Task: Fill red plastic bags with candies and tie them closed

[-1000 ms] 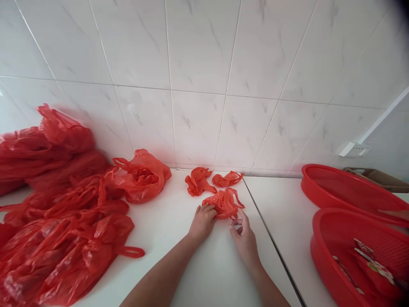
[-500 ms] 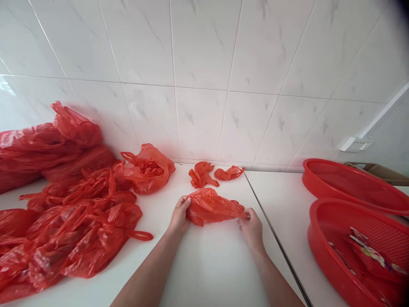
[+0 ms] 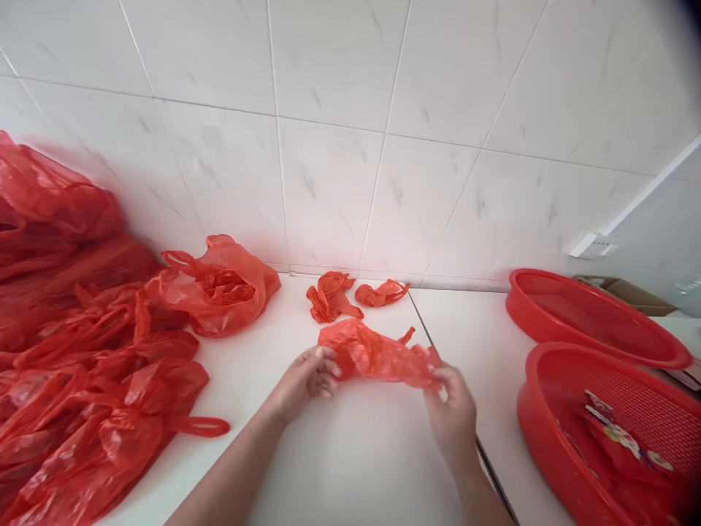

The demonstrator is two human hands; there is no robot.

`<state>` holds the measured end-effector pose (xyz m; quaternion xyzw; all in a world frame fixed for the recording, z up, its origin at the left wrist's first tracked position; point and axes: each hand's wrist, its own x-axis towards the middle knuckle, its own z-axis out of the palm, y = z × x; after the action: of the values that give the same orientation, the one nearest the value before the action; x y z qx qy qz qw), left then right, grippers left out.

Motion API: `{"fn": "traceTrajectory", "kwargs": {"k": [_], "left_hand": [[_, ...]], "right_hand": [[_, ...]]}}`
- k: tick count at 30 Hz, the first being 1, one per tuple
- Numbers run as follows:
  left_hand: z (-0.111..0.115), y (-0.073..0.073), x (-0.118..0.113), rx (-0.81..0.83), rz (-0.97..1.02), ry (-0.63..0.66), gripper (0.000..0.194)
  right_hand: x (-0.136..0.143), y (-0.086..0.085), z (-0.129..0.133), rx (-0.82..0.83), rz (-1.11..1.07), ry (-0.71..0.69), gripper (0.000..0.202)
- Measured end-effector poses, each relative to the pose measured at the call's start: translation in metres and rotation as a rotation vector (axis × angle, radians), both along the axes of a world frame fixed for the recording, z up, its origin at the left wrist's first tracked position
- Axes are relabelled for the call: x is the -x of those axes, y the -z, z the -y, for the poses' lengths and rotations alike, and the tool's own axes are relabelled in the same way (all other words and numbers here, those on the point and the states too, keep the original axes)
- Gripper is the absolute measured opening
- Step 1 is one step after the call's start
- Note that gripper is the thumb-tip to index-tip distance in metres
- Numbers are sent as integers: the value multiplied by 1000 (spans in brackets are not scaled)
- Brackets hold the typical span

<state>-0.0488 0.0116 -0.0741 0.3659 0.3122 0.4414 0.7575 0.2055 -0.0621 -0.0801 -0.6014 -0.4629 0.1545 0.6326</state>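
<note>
A crumpled red plastic bag is stretched sideways just above the white table, between my two hands. My left hand is at the bag's left end, its fingers loosely curled and apart, touching or almost touching the edge. At the other end, my right hand pinches the bag between thumb and fingers. Beyond it, near the wall, lie two small folded red bags, one bunched bag and one knotted bag.
A heap of red plastic bags covers the left side. Behind it sits an open red bag holding more crumpled plastic. Two red baskets stand at the right, the nearer one containing printed packets. A tiled wall bounds the back.
My left hand has loosened and drawn slightly away from the bag's end. My right hand has shifted right and nearer with its end. The view has turned a little.
</note>
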Motion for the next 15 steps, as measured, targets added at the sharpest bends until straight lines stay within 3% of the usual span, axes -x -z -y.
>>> {"fn": "traceTrajectory", "kwargs": {"k": [4,7,10,13,15], "left_hand": [[26,-9,-24,-107,83,227,62],[34,-7,-33,-85,104,206,43],[34,0,-36,43,70,112,28],[31,3,-36,102,71,72,29],[30,3,-35,137,77,51,32]], "right_hand": [[55,-7,21,-145,682,-458,29],[77,-4,30,-92,779,-647,48],[78,6,28,-2,612,-549,48],[62,14,17,43,496,-385,23],[48,16,7,100,477,-295,19]]}}
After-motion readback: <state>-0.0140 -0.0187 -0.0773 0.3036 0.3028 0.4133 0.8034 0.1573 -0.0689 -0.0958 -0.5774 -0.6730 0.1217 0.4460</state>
